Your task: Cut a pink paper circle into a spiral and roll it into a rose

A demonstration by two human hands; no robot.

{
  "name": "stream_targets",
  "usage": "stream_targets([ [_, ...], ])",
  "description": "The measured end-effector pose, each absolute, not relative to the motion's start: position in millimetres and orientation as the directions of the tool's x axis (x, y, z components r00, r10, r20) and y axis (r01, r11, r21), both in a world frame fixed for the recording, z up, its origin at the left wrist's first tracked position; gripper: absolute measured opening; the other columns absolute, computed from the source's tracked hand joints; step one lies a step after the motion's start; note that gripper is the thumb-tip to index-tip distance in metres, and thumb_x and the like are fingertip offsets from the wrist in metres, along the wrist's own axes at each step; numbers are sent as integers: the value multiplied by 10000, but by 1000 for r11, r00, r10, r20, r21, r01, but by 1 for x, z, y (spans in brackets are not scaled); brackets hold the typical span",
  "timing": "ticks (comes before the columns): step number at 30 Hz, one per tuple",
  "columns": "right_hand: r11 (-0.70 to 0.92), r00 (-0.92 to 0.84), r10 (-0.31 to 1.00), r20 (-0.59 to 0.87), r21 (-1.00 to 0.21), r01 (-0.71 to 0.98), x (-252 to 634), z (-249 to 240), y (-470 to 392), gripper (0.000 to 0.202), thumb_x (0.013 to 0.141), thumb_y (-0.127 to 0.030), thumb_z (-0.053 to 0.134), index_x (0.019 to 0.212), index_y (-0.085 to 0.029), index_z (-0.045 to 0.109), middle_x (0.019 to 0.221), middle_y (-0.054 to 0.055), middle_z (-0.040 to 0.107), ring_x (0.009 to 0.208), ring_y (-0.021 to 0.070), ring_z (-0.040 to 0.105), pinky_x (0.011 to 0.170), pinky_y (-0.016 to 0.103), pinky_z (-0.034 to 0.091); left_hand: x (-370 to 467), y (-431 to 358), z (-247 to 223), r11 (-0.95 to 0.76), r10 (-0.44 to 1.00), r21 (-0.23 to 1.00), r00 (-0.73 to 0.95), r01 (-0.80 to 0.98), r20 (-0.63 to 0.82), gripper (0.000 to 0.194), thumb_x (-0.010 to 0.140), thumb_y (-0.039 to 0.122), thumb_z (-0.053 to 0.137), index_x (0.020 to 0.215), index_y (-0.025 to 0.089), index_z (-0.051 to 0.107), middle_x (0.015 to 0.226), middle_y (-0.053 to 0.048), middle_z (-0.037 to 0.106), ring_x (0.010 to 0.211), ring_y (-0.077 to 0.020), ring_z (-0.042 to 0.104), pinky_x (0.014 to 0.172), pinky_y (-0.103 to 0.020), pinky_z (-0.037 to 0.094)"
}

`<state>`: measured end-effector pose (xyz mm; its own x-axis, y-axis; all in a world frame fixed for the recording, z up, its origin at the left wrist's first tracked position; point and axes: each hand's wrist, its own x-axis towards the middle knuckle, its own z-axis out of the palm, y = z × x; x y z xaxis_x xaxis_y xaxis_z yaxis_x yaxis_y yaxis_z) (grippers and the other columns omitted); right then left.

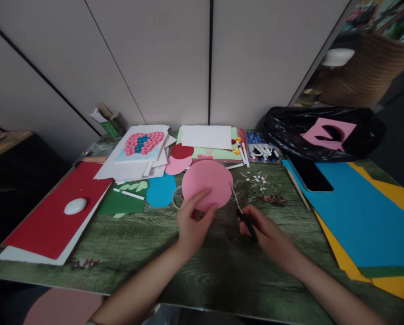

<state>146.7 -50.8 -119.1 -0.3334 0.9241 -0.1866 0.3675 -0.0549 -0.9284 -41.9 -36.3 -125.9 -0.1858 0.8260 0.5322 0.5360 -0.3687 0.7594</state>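
Note:
My left hand (pixel 194 221) pinches the lower edge of a round pink paper (pixel 206 180), thumb and fingers on either side of it. The paper is held up above the table. My right hand (pixel 256 223) grips black-handled scissors (pixel 244 215), whose blades point up and to the left at the paper's right edge. Whether the blades touch the paper I cannot tell. Partly hidden behind the paper's left side is a roll of tape (pixel 176 197). A blue paper shape (pixel 161 192) lies to the left of it.
Red sheets (pixel 59 207) with a white oval object (pixel 75 206) lie left. A heart picture (pixel 142 144) tops white papers. Blue sheets (pixel 364 212), a phone (pixel 310 174) and a pencil (pixel 298 187) lie right. A black bag (pixel 276 128) holds pink scraps. Small scraps (pixel 257 179) dot the table.

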Motion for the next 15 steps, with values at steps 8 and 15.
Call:
stream_targets([
  [8, -46, -290, 944, -156, -934, 353, 141, -115, -52, 105, 858, -292, 459, 785, -218, 445, 692, -35, 474, 651, 125, 439, 613, 258, 344, -38, -39, -124, -359, 853, 787, -164, 502, 495, 292, 700, 168, 680, 990, 206, 675, 967, -57, 726, 889, -208, 674, 756, -329, 551],
  [15, -18, -256, 957, -133, -913, 407, 141, -118, -50, 107, 851, -313, 488, 824, -218, 447, 721, -26, 512, 669, 139, 475, 630, 277, 357, -37, -40, -123, -352, 879, 817, -137, 457, 456, 306, 682, 151, 681, 984, 206, 679, 969, -55, 724, 879, -204, 674, 720, -309, 551],
])
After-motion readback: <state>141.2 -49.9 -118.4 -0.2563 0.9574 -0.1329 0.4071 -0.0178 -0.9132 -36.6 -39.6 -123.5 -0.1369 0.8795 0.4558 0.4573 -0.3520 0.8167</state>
